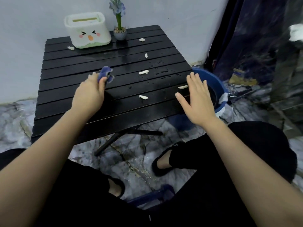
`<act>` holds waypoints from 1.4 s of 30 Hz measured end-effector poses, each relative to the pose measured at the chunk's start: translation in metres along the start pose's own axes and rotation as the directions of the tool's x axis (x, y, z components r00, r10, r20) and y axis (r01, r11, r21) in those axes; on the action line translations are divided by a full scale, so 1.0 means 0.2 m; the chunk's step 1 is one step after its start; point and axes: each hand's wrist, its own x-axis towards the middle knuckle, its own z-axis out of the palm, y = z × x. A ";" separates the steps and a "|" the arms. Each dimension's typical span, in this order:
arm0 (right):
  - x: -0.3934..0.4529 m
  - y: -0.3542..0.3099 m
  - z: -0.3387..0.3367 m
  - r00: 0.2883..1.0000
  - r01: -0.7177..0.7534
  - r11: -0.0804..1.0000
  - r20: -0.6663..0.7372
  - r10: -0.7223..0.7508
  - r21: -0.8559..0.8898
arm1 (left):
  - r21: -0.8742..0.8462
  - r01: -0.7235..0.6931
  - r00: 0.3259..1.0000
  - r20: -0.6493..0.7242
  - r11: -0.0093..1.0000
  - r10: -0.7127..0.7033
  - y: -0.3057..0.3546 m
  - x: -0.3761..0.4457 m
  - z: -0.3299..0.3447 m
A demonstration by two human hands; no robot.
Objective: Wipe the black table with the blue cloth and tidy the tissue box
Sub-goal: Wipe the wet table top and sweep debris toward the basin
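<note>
A black slatted table (68, 102) fills the middle of the head view. My left hand (89, 94) grips a bunched blue cloth (105, 74) just above the table's left half. At the table's right edge my right hand (196, 99) is flat with its fingers spread, holding nothing. The white tissue box (87, 31) with a cartoon face stands at the far left corner. Several white tissue scraps lie on the slats, one (143, 72) at the centre and one (182, 87) by my right fingertips. Water drops dot the right side.
A small potted blue flower (120, 32) stands beside the tissue box. A blue bin (213, 79) with a dark liner sits on the floor right of the table. A dark curtain (255, 38) hangs at right. My legs and a blue stool (157, 195) are below.
</note>
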 end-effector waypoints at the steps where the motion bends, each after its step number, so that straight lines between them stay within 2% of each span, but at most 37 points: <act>1: -0.01 0.05 0.00 0.999 -0.044 0.999 0.029 0.045 -0.023 | 0.041 0.016 0.999 0.040 0.999 -0.017 -0.05 0.00 0.01; 3: -0.02 0.13 0.01 0.984 -0.137 0.987 0.102 0.145 -0.078 | 0.163 0.012 0.988 0.148 0.987 -0.036 -0.14 -0.02 0.07; 5: -0.03 0.19 0.02 0.966 -0.193 0.972 0.146 0.212 -0.138 | 0.232 0.009 0.984 0.172 0.973 -0.050 -0.18 -0.03 0.14; 10: -0.04 0.20 0.07 0.968 -0.197 0.958 0.117 0.224 -0.207 | 0.218 0.054 0.990 0.119 0.974 -0.081 -0.04 0.12 0.28; 14: -0.04 0.21 0.08 0.975 -0.169 0.959 0.104 0.196 -0.227 | 0.202 -0.012 0.990 0.142 0.979 -0.017 0.14 0.28 0.39; 16: -0.04 0.21 0.08 0.975 -0.165 0.958 0.106 0.194 -0.237 | 0.167 -0.061 0.983 0.184 0.984 0.030 0.26 0.35 0.44; 19: -0.05 0.21 0.09 0.977 -0.164 0.957 0.092 0.190 -0.240 | 0.086 -0.208 0.955 0.234 0.974 0.184 0.46 0.43 0.53; 23: -0.04 0.21 0.09 0.976 -0.171 0.956 0.091 0.198 -0.239 | -0.156 -0.381 0.861 0.301 0.912 0.411 0.75 0.44 0.58; 25: -0.04 0.21 0.10 0.977 -0.173 0.955 0.083 0.198 -0.241 | -0.284 -0.396 0.822 0.315 0.873 0.475 0.81 0.44 0.59; 27: -0.04 0.21 0.10 0.977 -0.171 0.957 0.086 0.196 -0.234 | -0.422 -0.283 0.852 0.301 0.861 0.428 0.81 0.46 0.60; 29: -0.04 0.21 0.09 0.977 -0.170 0.960 0.091 0.194 -0.224 | -0.542 -0.145 0.934 0.202 0.828 0.296 0.75 0.50 0.55; 31: -0.04 0.22 0.10 0.977 -0.171 0.960 0.084 0.194 -0.222 | -0.583 -0.060 0.986 0.093 0.810 0.140 0.65 0.57 0.48; 33: -0.04 0.22 0.10 0.978 -0.170 0.961 0.080 0.191 -0.219 | -0.484 -0.001 1.000 0.013 0.875 0.008 0.49 0.66 0.41; 35: -0.04 0.23 0.09 0.979 -0.161 0.966 0.088 0.182 -0.203 | -0.290 0.107 0.992 -0.028 0.951 -0.121 0.28 0.72 0.35; 37: -0.04 0.25 0.08 0.980 -0.152 0.972 0.099 0.172 -0.181 | -0.107 0.223 0.973 -0.027 0.969 -0.227 0.06 0.74 0.33; 40: -0.02 0.27 0.07 0.982 -0.155 0.975 0.084 0.170 -0.158 | 0.074 0.267 0.962 0.030 0.961 -0.270 -0.12 0.71 0.38; 42: -0.01 0.28 0.08 0.981 -0.164 0.974 0.076 0.177 -0.155 | 0.109 0.247 0.967 0.031 0.963 -0.251 -0.10 0.72 0.43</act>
